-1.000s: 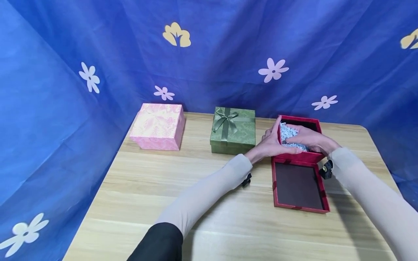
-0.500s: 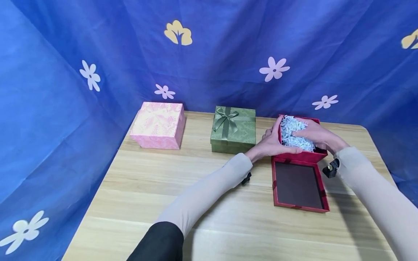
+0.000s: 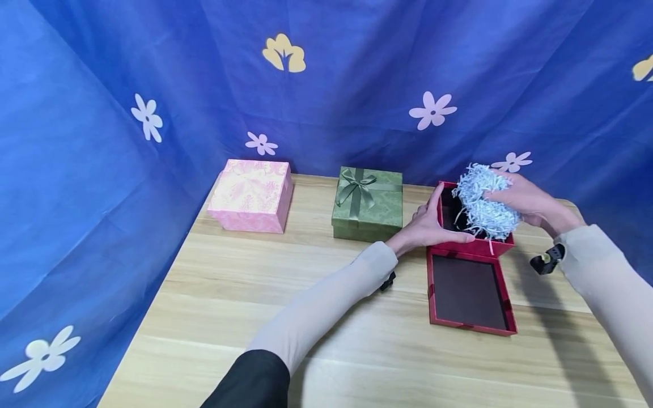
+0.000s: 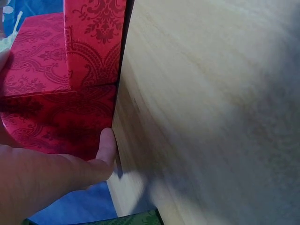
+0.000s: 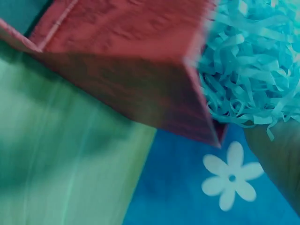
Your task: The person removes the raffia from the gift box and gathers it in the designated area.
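Observation:
A clump of pale blue shredded paper [image 3: 487,201] is held by my right hand [image 3: 535,201], above the right part of the open red gift box [image 3: 474,247]. Strands hang over the box's front wall. In the right wrist view the shredded paper [image 5: 253,61] fills the upper right, beside the red box [image 5: 126,89]. My left hand [image 3: 425,226] holds the box at its left front corner, its thumb along the front rim and a finger up the left wall. The left wrist view shows a fingertip of the left hand [image 4: 51,176] against the patterned red side [image 4: 56,124].
The red lid [image 3: 468,292] lies inside-up against the box's front. Left of the box stands a closed green gift box [image 3: 372,218] with a bow, and farther left a closed pink one [image 3: 247,190]. All are on a wooden table [image 3: 326,300] before a blue flowered cloth [image 3: 347,85].
My right hand has lifted the shredded paper up and to the right out of the red box, baring its dark inside. The left hand stays on the box.

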A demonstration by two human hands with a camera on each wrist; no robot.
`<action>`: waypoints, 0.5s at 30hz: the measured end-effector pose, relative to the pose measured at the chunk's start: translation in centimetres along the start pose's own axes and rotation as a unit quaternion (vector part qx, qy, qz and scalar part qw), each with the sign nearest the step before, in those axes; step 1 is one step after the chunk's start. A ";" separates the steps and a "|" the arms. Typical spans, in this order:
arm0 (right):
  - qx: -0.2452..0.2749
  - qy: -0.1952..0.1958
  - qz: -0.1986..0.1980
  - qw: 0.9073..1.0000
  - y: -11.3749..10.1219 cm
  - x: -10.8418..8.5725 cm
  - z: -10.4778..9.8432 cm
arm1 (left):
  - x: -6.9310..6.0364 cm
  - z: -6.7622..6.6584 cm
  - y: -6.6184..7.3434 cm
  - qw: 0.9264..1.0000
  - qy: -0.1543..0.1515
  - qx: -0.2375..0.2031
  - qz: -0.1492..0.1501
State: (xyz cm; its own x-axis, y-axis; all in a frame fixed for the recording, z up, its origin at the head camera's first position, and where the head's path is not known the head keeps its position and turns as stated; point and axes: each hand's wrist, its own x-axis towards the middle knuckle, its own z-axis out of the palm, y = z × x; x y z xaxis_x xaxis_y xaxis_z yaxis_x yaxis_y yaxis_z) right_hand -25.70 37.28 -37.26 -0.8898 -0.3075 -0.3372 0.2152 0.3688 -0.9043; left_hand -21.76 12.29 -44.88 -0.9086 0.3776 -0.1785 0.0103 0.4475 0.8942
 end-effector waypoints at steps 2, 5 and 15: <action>0.050 -0.001 -0.013 0.999 -0.2 -0.3 -0.7 | -0.1 -0.1 0.0 1.000 0.004 0.004 -0.003; 0.091 0.008 -0.023 0.996 -0.5 -1.0 -2.0 | -0.1 -0.2 0.0 1.000 0.008 0.001 -0.003; 0.049 0.067 0.013 0.996 -0.8 -2.8 -6.6 | 0.0 0.2 -0.1 1.000 0.015 0.023 -0.001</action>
State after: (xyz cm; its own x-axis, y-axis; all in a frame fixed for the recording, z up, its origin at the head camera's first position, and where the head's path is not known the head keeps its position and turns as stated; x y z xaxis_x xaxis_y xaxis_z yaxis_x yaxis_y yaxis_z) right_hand -26.00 43.61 -33.83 -0.9277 -0.1758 -0.3293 0.2722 0.2851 -0.9190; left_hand -21.68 12.43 -45.05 -0.9205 0.3532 -0.1670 0.0278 0.4854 0.8738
